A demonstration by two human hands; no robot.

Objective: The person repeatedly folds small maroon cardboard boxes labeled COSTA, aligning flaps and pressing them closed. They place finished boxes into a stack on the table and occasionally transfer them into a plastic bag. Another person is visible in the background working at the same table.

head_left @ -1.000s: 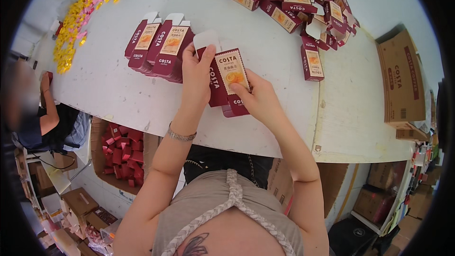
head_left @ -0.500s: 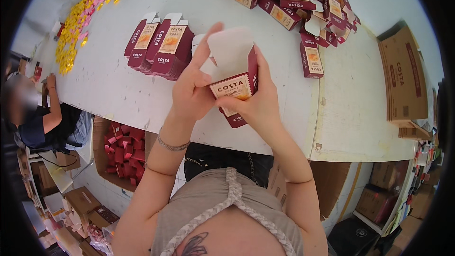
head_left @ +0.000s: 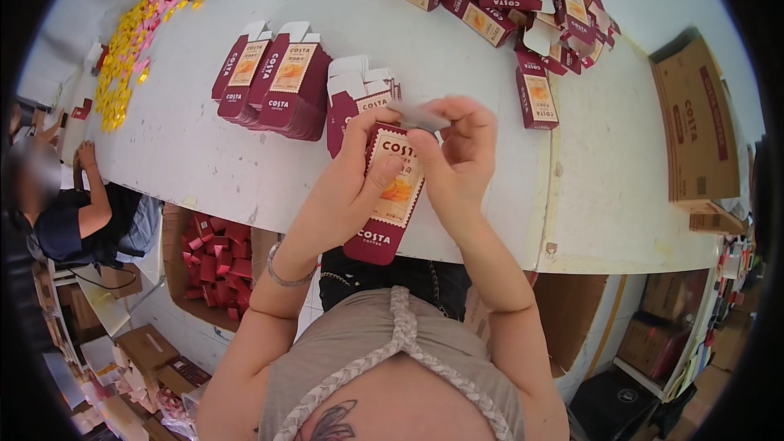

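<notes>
A maroon carton (head_left: 398, 200) with a cream stamp-like label hangs tilted above the table's front edge, its lower end toward me. My left hand (head_left: 347, 192) is wrapped around its left side, the thumb lying across the label. At the carton's top end, my right hand (head_left: 464, 155) pinches by the blurred pale flap (head_left: 420, 117); the fingers are curled in. Just beyond my left hand lies a stack of flat cartons (head_left: 341, 106) with white tabs, partly hidden. Two more stacks, a left one (head_left: 237, 73) and a taller one (head_left: 290, 98), lie farther left.
Many formed maroon boxes (head_left: 482, 16) are heaped at the far right, one box (head_left: 536, 94) nearest me. Yellow and pink packets (head_left: 122, 65) spread along the far left. A person (head_left: 90, 204) sits at the left. Brown cartons (head_left: 694, 131) stand right; a bin of red pieces (head_left: 216, 265) sits below.
The carton, open at its top before, has been lowered toward me and turned label up. My right hand has moved from its side to its top flap. The stack behind shows more.
</notes>
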